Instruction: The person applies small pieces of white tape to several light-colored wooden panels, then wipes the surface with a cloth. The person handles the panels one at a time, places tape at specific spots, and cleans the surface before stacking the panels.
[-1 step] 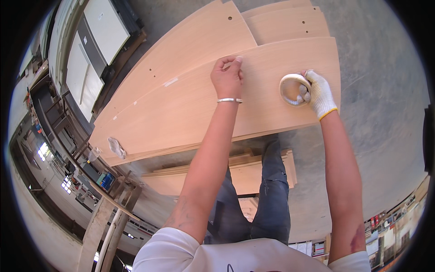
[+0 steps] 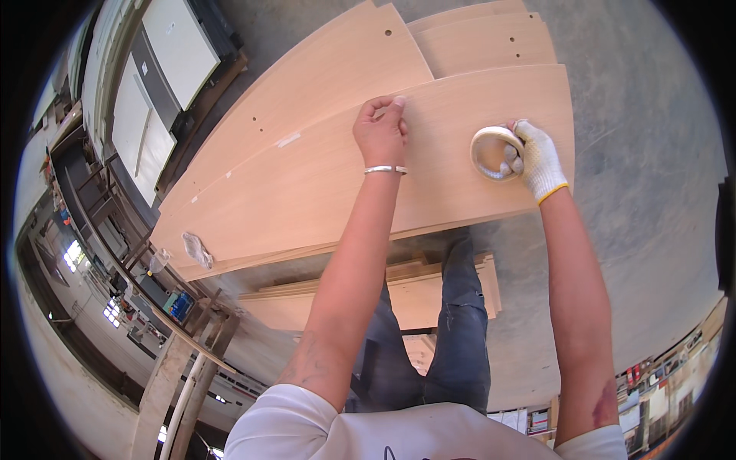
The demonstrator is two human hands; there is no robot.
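My right hand (image 2: pixel 540 157), in a white knitted glove with a yellow cuff edge, grips a roll of pale tape (image 2: pixel 477 153). Its gloved fingers reach into the roll's hollow core. The roll is over the right end of a large light-wood panel (image 2: pixel 452 184). My bare left hand (image 2: pixel 381 134) is near the panel's far edge, thumb and forefinger pinched together and the other fingers curled. Whatever is between those fingertips is too small to make out. Short whitish strips (image 2: pixel 289 139) lie along the panel's far edge, left of this hand.
More curved wood panels (image 2: pixel 337 69) with drilled holes lie beyond, partly overlapped. A crumpled pale item (image 2: pixel 197 250) rests at the front panel's left end. Other boards (image 2: pixel 299 300) are stacked below, near my legs. White panels (image 2: pixel 180 46) stand at the far left.
Both hands, with the tape roll, sit very slightly further left in the picture. Their grips look the same.
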